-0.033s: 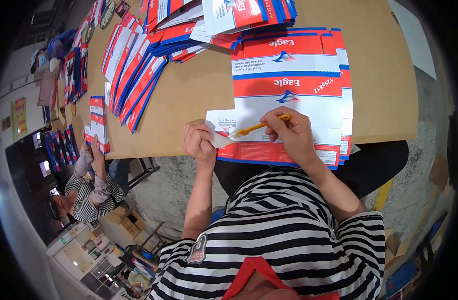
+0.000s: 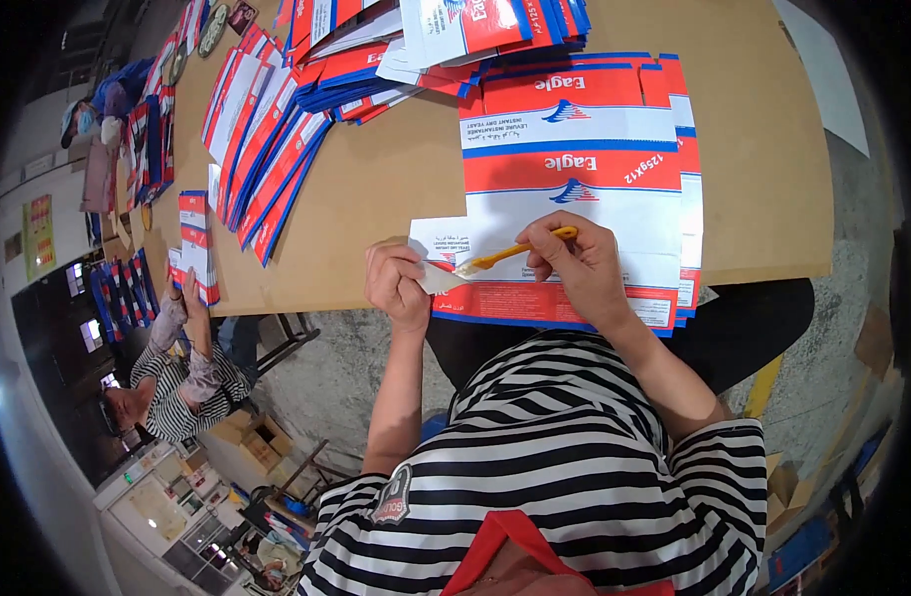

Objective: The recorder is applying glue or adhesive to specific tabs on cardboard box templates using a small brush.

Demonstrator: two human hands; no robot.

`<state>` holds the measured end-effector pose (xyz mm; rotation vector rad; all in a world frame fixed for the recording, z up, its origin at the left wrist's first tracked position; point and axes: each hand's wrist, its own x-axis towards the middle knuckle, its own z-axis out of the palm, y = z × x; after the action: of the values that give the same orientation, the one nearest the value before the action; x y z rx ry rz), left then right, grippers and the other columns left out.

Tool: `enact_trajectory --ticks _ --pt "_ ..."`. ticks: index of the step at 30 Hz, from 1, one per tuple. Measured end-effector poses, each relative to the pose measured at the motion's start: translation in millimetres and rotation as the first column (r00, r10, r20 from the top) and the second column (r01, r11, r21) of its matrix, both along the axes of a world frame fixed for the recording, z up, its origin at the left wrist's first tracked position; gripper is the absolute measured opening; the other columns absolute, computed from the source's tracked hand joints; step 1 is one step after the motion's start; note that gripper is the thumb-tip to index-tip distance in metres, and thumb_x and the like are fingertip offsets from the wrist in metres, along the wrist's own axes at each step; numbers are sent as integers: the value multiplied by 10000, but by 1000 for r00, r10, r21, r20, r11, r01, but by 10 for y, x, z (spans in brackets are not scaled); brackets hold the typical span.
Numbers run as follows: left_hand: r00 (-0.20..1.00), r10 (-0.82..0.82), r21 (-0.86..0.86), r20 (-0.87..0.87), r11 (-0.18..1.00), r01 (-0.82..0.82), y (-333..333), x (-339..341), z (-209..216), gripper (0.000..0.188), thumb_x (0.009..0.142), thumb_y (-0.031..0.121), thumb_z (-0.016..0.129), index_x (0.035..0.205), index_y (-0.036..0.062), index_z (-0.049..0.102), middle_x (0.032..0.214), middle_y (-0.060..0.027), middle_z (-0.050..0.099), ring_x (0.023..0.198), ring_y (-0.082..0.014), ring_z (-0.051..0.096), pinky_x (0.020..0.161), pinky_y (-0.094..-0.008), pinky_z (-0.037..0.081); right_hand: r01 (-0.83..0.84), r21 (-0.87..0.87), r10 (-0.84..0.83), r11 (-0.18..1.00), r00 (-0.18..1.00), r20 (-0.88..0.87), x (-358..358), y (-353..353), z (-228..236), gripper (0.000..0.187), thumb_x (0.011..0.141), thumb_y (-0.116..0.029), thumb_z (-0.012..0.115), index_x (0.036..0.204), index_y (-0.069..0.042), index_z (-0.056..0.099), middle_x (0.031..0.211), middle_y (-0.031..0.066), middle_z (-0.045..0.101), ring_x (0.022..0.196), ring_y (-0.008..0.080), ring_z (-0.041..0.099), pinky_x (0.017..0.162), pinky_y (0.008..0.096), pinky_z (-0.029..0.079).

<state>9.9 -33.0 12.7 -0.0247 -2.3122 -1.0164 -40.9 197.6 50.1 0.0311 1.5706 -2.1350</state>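
A flat, unfolded red, white and blue carton (image 2: 572, 228) lies in front of me at the table's near edge, on top of others like it. My left hand (image 2: 397, 285) is closed on a white side flap (image 2: 440, 278) of this carton, pinching it and bending it up. In my right hand (image 2: 583, 263) is a brush with a yellow handle (image 2: 508, 254), held between thumb and fingers. The brush's pale bristles (image 2: 467, 268) touch the flap just right of my left fingers. Whether the bristles carry anything, I cannot tell.
Fanned, folded cartons (image 2: 277, 149) lie at the left of the brown table (image 2: 763, 189), and a heap of cartons (image 2: 455, 45) fills its far side. At the far left, another person (image 2: 182, 382) handles cartons (image 2: 194, 248). A white sheet (image 2: 823, 74) hangs over the right edge.
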Motion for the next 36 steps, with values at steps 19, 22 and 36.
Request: enact_trajectory --ticks 19,22,36 --pt "1000 -22 3 -9 1000 22 6 -16 -1 151 669 -28 513 555 32 435 663 -99 566 678 -248 542 649 -327 427 -70 -28 62 997 975 -214 -34 -63 -49 185 939 -138 560 897 23 639 718 35 587 618 64 520 557 190 432" --pt "999 -31 -15 -18 999 30 -5 -16 5 150 668 -29 516 556 30 435 660 -100 563 672 -250 540 643 -328 426 -117 6 116 993 969 -219 -32 -60 -25 187 938 -140 559 879 19 637 710 33 582 618 65 518 560 188 432" --pt "999 -28 -29 -17 999 27 -1 -17 17 171 674 -32 521 552 42 427 659 -98 563 669 -232 523 665 -330 418 -108 24 111 994 949 -295 -45 -24 99 148 907 -106 593 836 16 638 752 58 603 664 102 529 610 242 416"
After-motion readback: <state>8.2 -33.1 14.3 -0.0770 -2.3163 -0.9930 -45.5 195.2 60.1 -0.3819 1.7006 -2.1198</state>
